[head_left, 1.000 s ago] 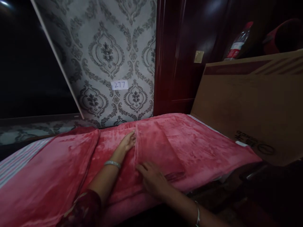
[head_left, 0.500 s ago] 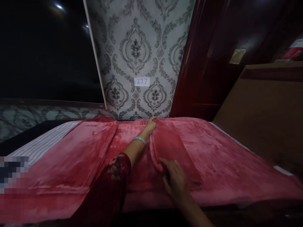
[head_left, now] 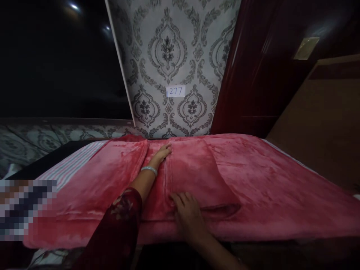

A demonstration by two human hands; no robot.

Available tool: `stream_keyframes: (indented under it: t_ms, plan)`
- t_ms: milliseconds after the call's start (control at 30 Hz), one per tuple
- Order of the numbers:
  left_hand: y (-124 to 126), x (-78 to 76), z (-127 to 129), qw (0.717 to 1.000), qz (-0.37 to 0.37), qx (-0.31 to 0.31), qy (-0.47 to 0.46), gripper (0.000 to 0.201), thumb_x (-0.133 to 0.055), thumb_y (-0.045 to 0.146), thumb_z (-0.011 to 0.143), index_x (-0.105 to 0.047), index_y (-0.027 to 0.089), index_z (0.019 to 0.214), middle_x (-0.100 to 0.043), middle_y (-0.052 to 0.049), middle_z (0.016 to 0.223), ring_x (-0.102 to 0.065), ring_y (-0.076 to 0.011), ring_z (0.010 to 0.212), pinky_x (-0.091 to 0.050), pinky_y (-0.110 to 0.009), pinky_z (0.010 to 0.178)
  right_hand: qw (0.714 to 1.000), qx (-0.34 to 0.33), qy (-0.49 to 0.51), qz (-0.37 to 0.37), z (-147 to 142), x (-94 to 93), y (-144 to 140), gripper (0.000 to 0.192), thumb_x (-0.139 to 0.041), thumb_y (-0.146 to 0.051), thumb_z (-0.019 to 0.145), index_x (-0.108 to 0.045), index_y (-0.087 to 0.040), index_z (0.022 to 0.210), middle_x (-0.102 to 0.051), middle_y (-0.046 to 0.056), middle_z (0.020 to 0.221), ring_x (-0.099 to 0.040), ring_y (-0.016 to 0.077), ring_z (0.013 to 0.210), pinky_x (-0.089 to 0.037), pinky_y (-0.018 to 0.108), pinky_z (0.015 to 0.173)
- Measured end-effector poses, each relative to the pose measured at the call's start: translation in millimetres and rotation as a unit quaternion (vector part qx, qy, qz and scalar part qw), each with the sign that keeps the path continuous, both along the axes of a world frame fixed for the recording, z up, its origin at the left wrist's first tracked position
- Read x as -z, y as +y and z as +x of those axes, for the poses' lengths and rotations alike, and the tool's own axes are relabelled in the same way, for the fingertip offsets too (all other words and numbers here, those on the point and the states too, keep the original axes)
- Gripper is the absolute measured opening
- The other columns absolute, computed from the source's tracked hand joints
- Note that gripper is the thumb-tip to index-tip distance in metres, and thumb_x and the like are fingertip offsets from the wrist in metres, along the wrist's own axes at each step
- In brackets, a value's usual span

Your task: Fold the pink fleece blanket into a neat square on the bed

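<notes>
A pink-red plush blanket [head_left: 253, 187] lies spread over a bed, with a folded panel [head_left: 197, 176] on top in the middle. My left hand [head_left: 161, 153] lies flat with fingers apart on the far end of the panel's left fold line, near the wall. At the near edge of the bed, my right hand [head_left: 187, 215] presses palm down on the panel's near left corner. Neither hand grips the cloth. A silver bangle [head_left: 149, 170] is on my left wrist, above a dark red floral sleeve [head_left: 118, 228].
A striped sheet [head_left: 70, 165] shows at the bed's left. Patterned grey wallpaper carrying a "277" label [head_left: 176, 91] rises behind the bed. A dark red wooden door [head_left: 261, 75] and a large cardboard sheet [head_left: 323, 123] stand at the right. A dark window [head_left: 56, 60] fills the left.
The folded panel looks wider and flatter than before. My left hand has slid back toward me and to the left along the fold. My right hand has shifted left along the near edge.
</notes>
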State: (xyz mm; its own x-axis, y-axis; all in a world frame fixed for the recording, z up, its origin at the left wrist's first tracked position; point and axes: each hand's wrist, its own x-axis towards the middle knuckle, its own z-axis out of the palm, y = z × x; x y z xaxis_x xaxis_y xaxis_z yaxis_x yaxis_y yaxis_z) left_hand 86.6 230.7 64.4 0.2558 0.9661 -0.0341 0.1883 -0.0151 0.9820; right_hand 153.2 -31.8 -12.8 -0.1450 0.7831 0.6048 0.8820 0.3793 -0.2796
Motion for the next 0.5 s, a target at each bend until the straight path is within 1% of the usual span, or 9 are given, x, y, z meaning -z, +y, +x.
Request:
stream_keyframes:
  t_ms: [33, 100, 167, 233, 300, 400, 500]
  plan:
    - [1, -1.7, 3, 1.0, 0.001, 0.002, 0.0, 0.056, -0.05, -0.003, 0.076, -0.057, -0.003, 0.132, -0.072, -0.015, 0.099, -0.061, -0.0087, 0.069, -0.044, -0.024, 0.069, 1.0, 0.004, 0.005, -0.003, 2, -5.7, -1, 0.044, -0.049, 0.001, 0.076, -0.063, -0.016, 0.114, -0.065, 0.009, 0.097, -0.051, 0.0241, 0.084, -0.045, 0.04, 0.077]
    - [5, -6.9, 9, 1.0, 0.004, 0.003, -0.005, 0.062, -0.049, -0.004, 0.074, -0.056, 0.002, 0.136, -0.072, -0.014, 0.104, -0.062, -0.0102, 0.07, -0.045, -0.024, 0.07, 1.0, -0.001, 0.005, -0.005, 4, -20.4, 0, 0.036, -0.048, 0.001, 0.078, -0.066, -0.017, 0.104, -0.062, 0.008, 0.089, -0.05, 0.0236, 0.082, -0.044, 0.038, 0.073]
    - [10, -10.2, 13, 1.0, 0.018, 0.003, -0.012, 0.068, -0.051, -0.002, 0.072, -0.055, 0.01, 0.139, -0.072, -0.012, 0.11, -0.063, -0.0124, 0.075, -0.048, -0.023, 0.072, 1.0, -0.013, 0.005, -0.005, 2, -33.8, 2, 0.035, -0.047, 0.0, 0.081, -0.066, -0.017, 0.104, -0.061, 0.008, 0.09, -0.049, 0.0231, 0.083, -0.043, 0.037, 0.073]
    - [15, -8.7, 13, 0.999, 0.039, -0.003, -0.002, 0.07, -0.052, 0.001, 0.071, -0.055, 0.015, 0.139, -0.072, -0.009, 0.113, -0.065, -0.0142, 0.08, -0.05, -0.023, 0.074, 1.0, -0.023, 0.008, -0.001, -4, -40.1, 5, 0.036, -0.048, -0.001, 0.082, -0.065, -0.017, 0.109, -0.062, 0.008, 0.094, -0.049, 0.0229, 0.085, -0.043, 0.037, 0.074]
    - [18, -3.0, 8, 0.999, 0.045, -0.011, 0.026, 0.07, -0.055, 0.002, 0.069, -0.056, 0.014, 0.138, -0.072, -0.009, 0.112, -0.065, -0.0155, 0.082, -0.051, -0.023, 0.074, 1.0, -0.03, 0.004, 0.003, -12, -37.8, 5, 0.032, -0.05, -0.002, 0.084, -0.066, -0.016, 0.107, -0.061, 0.008, 0.092, -0.049, 0.0224, 0.084, -0.042, 0.036, 0.073]
    - [18, 6.9, -2, 0.998, 0.029, -0.015, 0.057, 0.07, -0.057, 0.001, 0.066, -0.06, 0.011, 0.135, -0.072, -0.009, 0.108, -0.064, -0.0153, 0.081, -0.051, -0.022, 0.072, 0.999, -0.035, -0.01, -0.001, -22, -26.1, 3, 0.023, -0.051, -0.005, 0.088, -0.067, -0.016, 0.1, -0.06, 0.007, 0.086, -0.047, 0.0215, 0.081, -0.04, 0.035, 0.069]
    - [17, 10.3, -7, 0.997, 0.027, -0.013, 0.065, 0.07, -0.057, -0.001, 0.064, -0.061, 0.011, 0.133, -0.072, -0.008, 0.105, -0.063, -0.0136, 0.076, -0.049, -0.021, 0.068, 0.999, -0.036, -0.022, -0.016, -24, -20.7, 1, 0.02, -0.051, -0.008, 0.091, -0.067, -0.016, 0.101, -0.06, 0.006, 0.086, -0.048, 0.0215, 0.082, -0.04, 0.035, 0.071]
